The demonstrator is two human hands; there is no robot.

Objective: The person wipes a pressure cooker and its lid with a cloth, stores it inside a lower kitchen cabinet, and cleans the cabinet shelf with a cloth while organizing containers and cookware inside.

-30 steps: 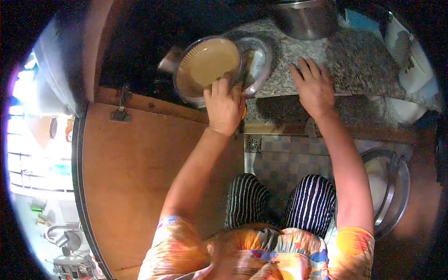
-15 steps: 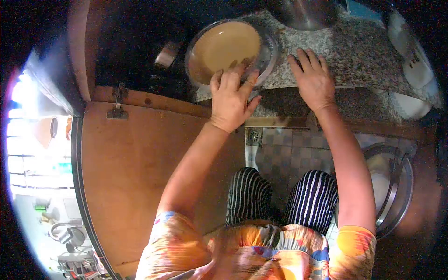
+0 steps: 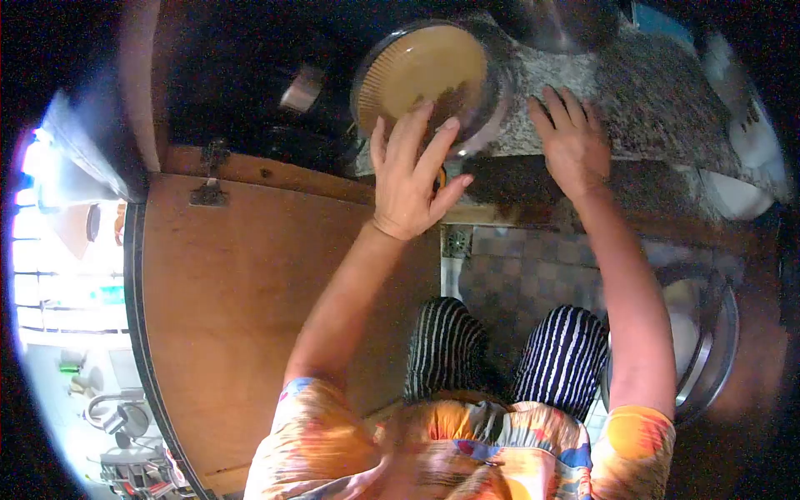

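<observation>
My left hand (image 3: 410, 179) is open, fingers spread, with its fingertips over the near edge of a round beige dish with a ribbed side (image 3: 425, 71). Whether the fingertips touch the dish is unclear. A clear, shiny rim shows around the dish and to its right, blurred. My right hand (image 3: 575, 146) lies open near the front edge of the speckled stone shelf (image 3: 658, 92), holding nothing. Something small and orange shows beside my left thumb, mostly hidden.
A metal pot (image 3: 558, 25) stands at the back of the shelf. White dishes (image 3: 742, 196) are at the right. An open wooden door (image 3: 275, 292) with a metal hinge fills the left. Low at the right is a large round metal-rimmed vessel (image 3: 721, 358).
The beige dish has shifted right and back on the shelf. My left hand has spread its fingers and now sits at the dish's near edge. My right hand has barely moved.
</observation>
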